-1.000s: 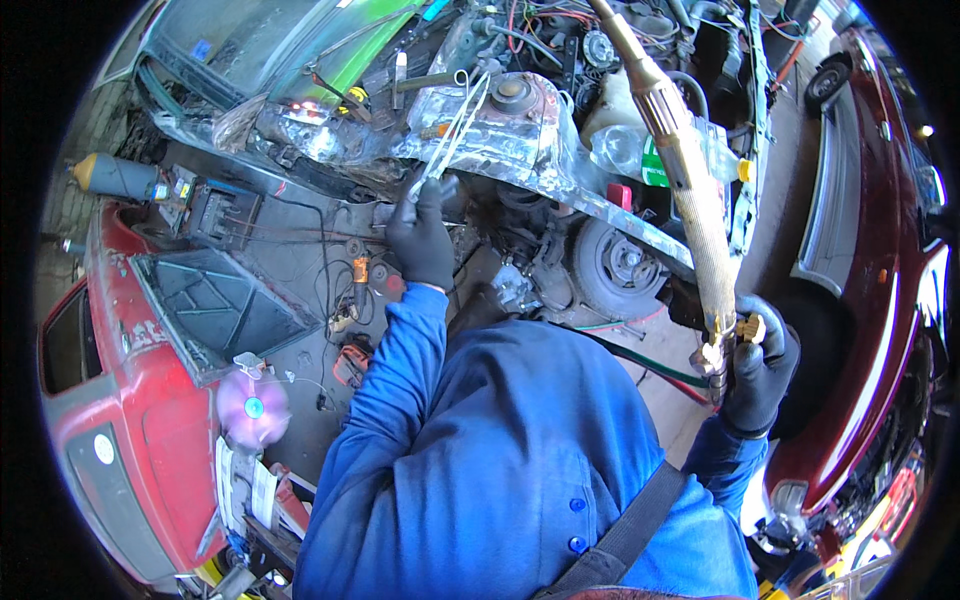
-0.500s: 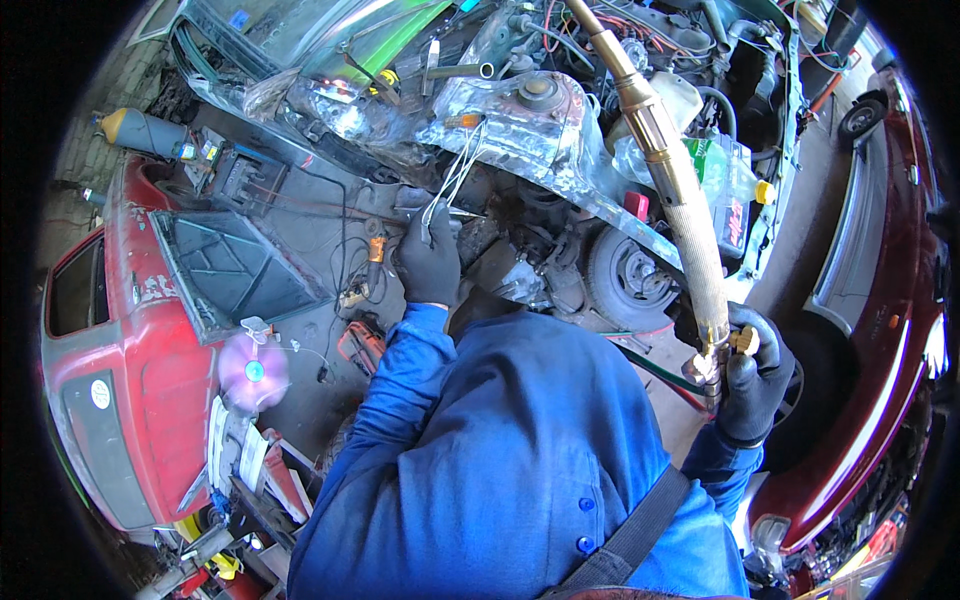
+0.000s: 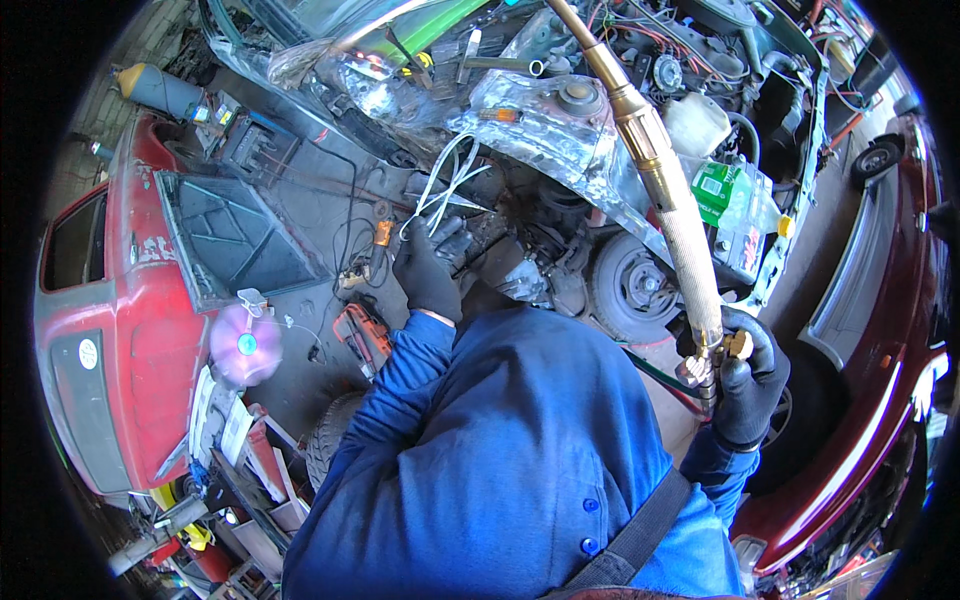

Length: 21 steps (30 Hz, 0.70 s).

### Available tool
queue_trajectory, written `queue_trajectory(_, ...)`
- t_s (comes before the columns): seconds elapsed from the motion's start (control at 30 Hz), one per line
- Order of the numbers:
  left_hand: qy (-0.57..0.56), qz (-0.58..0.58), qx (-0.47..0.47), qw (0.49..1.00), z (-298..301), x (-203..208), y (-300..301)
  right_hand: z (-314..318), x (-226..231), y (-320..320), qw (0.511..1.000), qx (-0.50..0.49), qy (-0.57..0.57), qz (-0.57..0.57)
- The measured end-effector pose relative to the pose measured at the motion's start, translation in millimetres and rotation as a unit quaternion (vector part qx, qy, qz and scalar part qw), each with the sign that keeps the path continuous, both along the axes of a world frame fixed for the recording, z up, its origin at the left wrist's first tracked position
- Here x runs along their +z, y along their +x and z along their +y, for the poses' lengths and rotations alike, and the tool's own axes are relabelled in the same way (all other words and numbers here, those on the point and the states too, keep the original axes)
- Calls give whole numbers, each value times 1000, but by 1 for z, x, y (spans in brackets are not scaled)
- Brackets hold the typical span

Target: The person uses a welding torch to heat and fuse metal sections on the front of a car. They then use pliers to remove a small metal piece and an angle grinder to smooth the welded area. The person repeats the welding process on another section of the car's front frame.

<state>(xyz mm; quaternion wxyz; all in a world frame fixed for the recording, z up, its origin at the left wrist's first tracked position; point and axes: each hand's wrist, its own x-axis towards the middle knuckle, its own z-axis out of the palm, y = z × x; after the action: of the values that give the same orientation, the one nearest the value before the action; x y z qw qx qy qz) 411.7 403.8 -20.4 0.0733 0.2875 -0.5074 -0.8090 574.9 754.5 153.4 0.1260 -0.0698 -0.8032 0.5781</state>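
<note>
My gloved right hand (image 3: 752, 388) is closed around the lower end of a brass gas torch (image 3: 686, 235), by its brass valve knob (image 3: 740, 345). The torch slants up and left across the front of the stripped car, and its tip lies beyond the upper edge. My gloved left hand (image 3: 428, 272) pinches a length of thin, light-coloured welding wire (image 3: 438, 190), bent into loops. The wire rises in front of the bare-metal inner wing (image 3: 545, 120). An orange-handled tool (image 3: 380, 245) lies on the floor left of that hand.
A wheel hub (image 3: 640, 285) stands below the wing. A battery (image 3: 738, 240) sits in the engine bay. A red vehicle body (image 3: 150, 340) is at left, a dark red car (image 3: 870, 400) at right. A gas cylinder (image 3: 160, 90) lies far left. A pink fan (image 3: 245, 345) is nearby.
The wire in my left hand has swung into wider loops. My view has shifted slightly, so the car appears further right. The right hand keeps its hold on the torch.
</note>
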Motion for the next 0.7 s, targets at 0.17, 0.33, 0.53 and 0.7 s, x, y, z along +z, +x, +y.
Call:
queue_trajectory(0.17,17,38,70,997,-33,-7,-39,-5,4,-5,1000,20,7,-5)
queue_trajectory(0.33,35,76,47,995,-43,-32,-94,-14,6,-10,999,33,12,-7)
queue_trajectory(0.53,51,80,103,990,-1,-61,-119,-20,11,-12,998,39,38,-16)
queue_trajectory(0.7,-4,45,161,986,25,-70,-112,-18,10,-13,998,46,34,-16)
